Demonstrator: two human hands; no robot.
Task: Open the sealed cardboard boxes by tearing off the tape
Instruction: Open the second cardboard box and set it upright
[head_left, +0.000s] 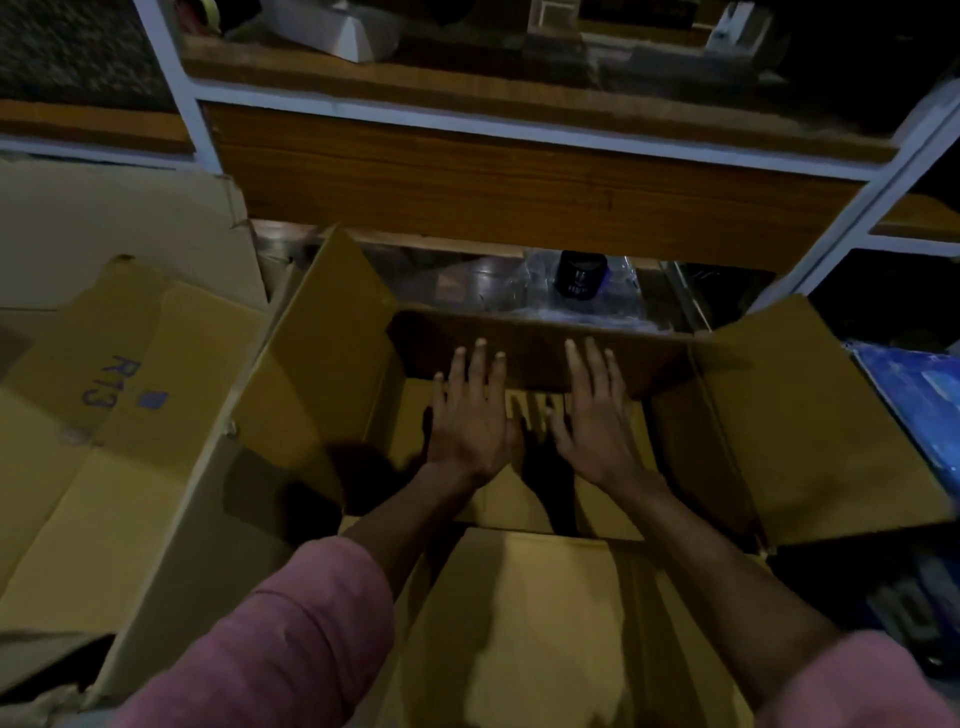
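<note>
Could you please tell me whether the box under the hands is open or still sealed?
Open: the box's flaps are spread outward and both hands reach inside.

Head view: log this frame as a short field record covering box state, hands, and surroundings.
box in front: cardboard box, all four flaps folded out, already open
left hand: left hand, flat and open inside the box, holding nothing
right hand: right hand, flat and open beside it, holding nothing
tape: none visible
neighbour: second box at left, marked R13, flaps open
behind: wooden shelf

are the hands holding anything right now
Nothing is held. The left hand and right hand are both flat and open, fingers spread, reaching into the open box.
</note>
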